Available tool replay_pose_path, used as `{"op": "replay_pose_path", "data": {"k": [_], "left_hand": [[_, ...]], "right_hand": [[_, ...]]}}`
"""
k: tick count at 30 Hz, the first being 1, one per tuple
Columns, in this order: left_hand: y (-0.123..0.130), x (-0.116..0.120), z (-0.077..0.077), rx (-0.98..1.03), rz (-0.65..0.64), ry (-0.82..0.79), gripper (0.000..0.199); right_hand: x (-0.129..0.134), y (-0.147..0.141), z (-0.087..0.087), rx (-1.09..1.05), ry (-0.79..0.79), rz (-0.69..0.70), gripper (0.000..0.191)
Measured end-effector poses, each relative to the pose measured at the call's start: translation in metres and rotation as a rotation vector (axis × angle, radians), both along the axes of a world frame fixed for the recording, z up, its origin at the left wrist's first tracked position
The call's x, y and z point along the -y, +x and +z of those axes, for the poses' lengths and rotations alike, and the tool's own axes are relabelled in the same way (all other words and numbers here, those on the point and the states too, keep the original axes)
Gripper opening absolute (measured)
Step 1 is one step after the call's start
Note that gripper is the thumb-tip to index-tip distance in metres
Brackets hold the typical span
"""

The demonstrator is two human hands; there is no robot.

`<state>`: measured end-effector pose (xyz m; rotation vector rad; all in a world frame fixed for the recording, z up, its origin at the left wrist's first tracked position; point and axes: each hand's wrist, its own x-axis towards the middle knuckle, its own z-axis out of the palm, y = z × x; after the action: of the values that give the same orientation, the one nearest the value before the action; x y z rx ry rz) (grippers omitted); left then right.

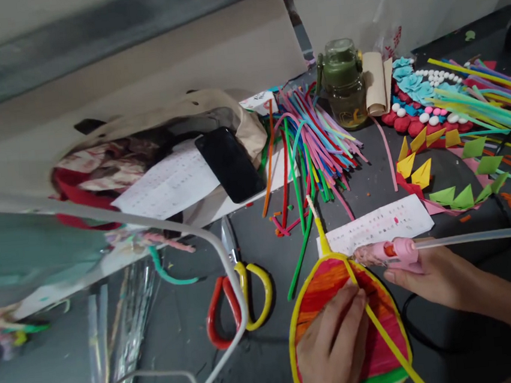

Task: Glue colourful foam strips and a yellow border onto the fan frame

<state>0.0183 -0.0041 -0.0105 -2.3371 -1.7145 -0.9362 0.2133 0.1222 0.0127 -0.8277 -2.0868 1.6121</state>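
An oval piece (383,348) painted red, orange and green lies on the dark table, its rim edged in yellow. My left hand (336,343) rests on it, fingers pinched on a yellow pipe cleaner (390,344) that runs diagonally across the piece. In my right hand (444,278) is a pink glue gun (394,253), its nozzle close to the top edge of the oval near the yellow strip. A clear glue stick (477,236) extends from the gun's back. A yellow stem with a pale tip (312,207) rises from the oval's top.
Scissors (232,254) with red and yellow handles lie left of the oval. Behind are pipe cleaners (313,132), a green-lidded bottle (343,83), a phone (230,164) and a cloth bag (249,126). A spiked paper ring (420,172) sits at right; a white frame (196,230) crosses the left foreground.
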Motion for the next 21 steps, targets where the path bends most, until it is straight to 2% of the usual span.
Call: {"op": "replay_pose_path", "data": {"k": [6, 11, 16, 21], "left_hand": [[-0.0004, -0.0004, 0.0015, 0.019, -0.023, 0.053, 0.016], [-0.0009, -0.0013, 0.002, -0.001, -0.016, 0.004, 0.016], [-0.0008, -0.001, 0.0028, -0.014, -0.019, 0.006, 0.016], [-0.0022, -0.0008, 0.0017, -0.019, -0.018, 0.005, 0.017]], "right_hand": [[0.0036, -0.0005, -0.0042, -0.041, 0.017, -0.041, 0.043], [0.0046, -0.0002, -0.0078, -0.049, 0.018, -0.045, 0.044], [0.0021, 0.0002, -0.0069, -0.049, -0.032, -0.002, 0.043], [0.002, 0.0009, -0.0017, -0.039, -0.104, -0.03, 0.042]]}}
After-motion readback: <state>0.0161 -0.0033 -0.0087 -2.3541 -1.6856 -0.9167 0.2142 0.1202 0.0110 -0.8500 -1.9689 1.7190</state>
